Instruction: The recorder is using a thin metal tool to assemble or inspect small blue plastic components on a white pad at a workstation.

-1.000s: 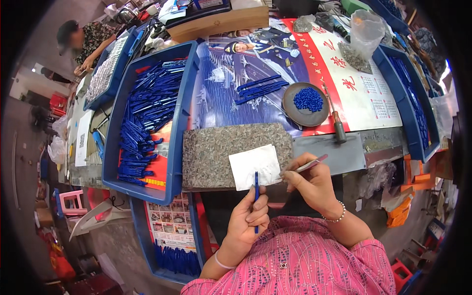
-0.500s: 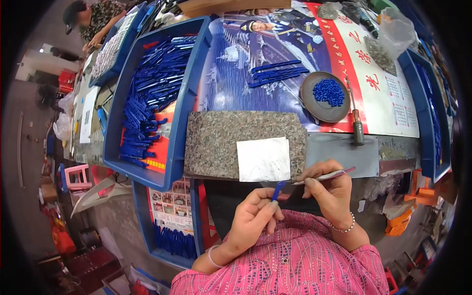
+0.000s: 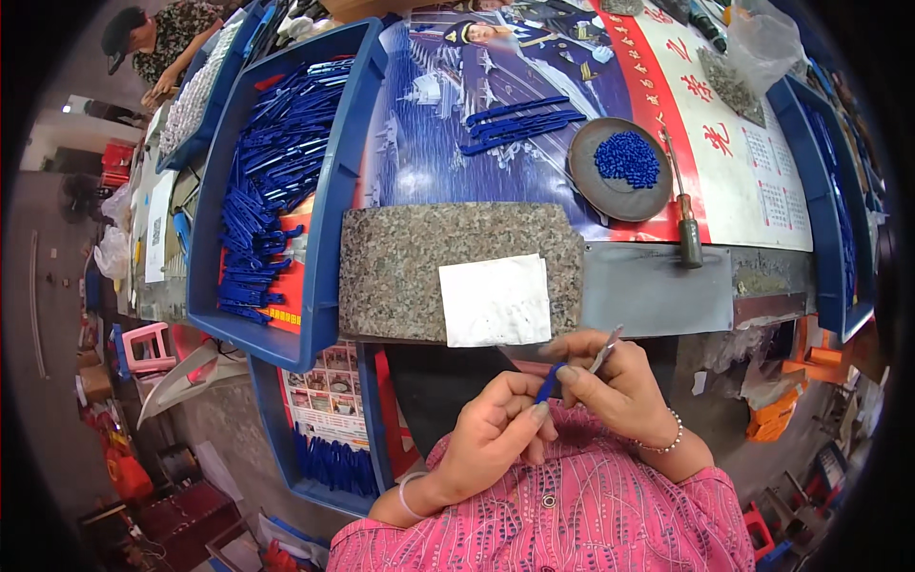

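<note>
My left hand (image 3: 488, 440) pinches a slim glossy blue plastic piece (image 3: 549, 384) between thumb and fingers, just above my lap. At the upper end of this piece are the thumb and fingertips of my right hand (image 3: 624, 393). A thin flat tool (image 3: 607, 347), pale with a pinkish tint, sticks up from the right fingers; its exact kind and lower end are hidden. Beyond both hands, a folded white paper (image 3: 496, 300) lies on a speckled stone block (image 3: 396, 272) at the bench edge.
A blue tray (image 3: 351, 162) of many blue pieces stands left; another tray (image 3: 267, 400) sits lower. Several blue strips (image 3: 524, 129) lie on the poster, near a round dish (image 3: 596, 195) of small blue parts (image 3: 629, 159) and a screwdriver (image 3: 688, 234). Far left, another person (image 3: 172, 43) sits.
My right hand has drawn in and down, its fingertips now meeting the blue piece's upper end. The thin tool has swung from nearly level to pointing steeply up. The whole view has shifted slightly.
</note>
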Demonstrator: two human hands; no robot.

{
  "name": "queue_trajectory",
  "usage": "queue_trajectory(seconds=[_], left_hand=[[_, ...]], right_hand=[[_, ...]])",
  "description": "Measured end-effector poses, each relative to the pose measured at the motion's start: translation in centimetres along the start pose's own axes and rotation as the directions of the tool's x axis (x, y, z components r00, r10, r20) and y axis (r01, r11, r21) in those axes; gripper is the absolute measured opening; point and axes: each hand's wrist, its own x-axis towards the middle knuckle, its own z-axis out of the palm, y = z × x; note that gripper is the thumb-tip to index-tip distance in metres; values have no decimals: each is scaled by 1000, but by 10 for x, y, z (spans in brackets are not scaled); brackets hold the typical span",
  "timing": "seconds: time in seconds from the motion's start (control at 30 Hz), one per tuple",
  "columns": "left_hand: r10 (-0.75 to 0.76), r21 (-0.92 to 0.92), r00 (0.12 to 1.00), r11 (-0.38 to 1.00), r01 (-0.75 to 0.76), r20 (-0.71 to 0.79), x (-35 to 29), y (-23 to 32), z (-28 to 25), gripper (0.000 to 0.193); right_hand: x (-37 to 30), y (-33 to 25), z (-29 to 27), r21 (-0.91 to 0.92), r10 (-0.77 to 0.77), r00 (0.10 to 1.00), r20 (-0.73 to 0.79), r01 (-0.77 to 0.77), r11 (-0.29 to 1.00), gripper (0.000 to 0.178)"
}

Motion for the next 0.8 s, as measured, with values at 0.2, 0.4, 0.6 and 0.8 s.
queue_trajectory(seconds=[0.2, 0.4, 0.6, 0.8], left_hand=[[-10, -15, 1000, 1000, 11, 29, 0, 1, 5, 16], [-33, -55, 999, 998, 34, 25, 1, 1, 3, 13], [12, 7, 1000, 1000, -12, 6, 3, -3, 4, 14], [618, 790, 770, 388, -475, 159, 15, -10, 8, 23]], right_hand=[[1, 8, 4, 261, 112, 991, 72, -127, 957, 17], [5, 10, 5, 372, 223, 965, 136, -259, 892, 16], [2, 7, 4, 383, 184, 976, 114, -214, 899, 18], [-7, 8, -5, 426, 202, 977, -68, -155, 891, 23]])
